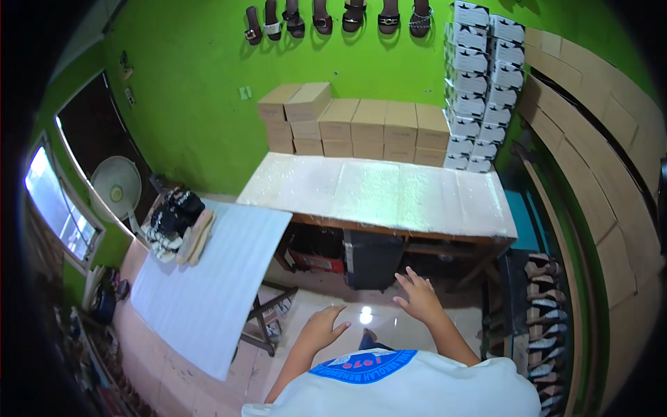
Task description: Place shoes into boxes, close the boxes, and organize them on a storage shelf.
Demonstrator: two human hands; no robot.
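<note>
Bare hands [375, 316] — near pale, glossy worktable [375, 191]

You stand in a small footwear workshop and stockroom: sandals [337, 17] hung in a row on the green wall, brown cartons [354, 125] and white shoe boxes [479, 83] stacked behind the long tabletop [375, 191], finished pairs racked [545, 313] at your right, loose sandals heaped [177, 222] at left.

Table [379, 191]: wooden frame, top under a pale, faintly glossy sheet. Behind the table: matt brown cardboard boxes [354, 125]. Left of the table: white ribbed foam sheet [208, 278], matt. Below the table: glossy tiled floor [365, 316], glare spot
</note>
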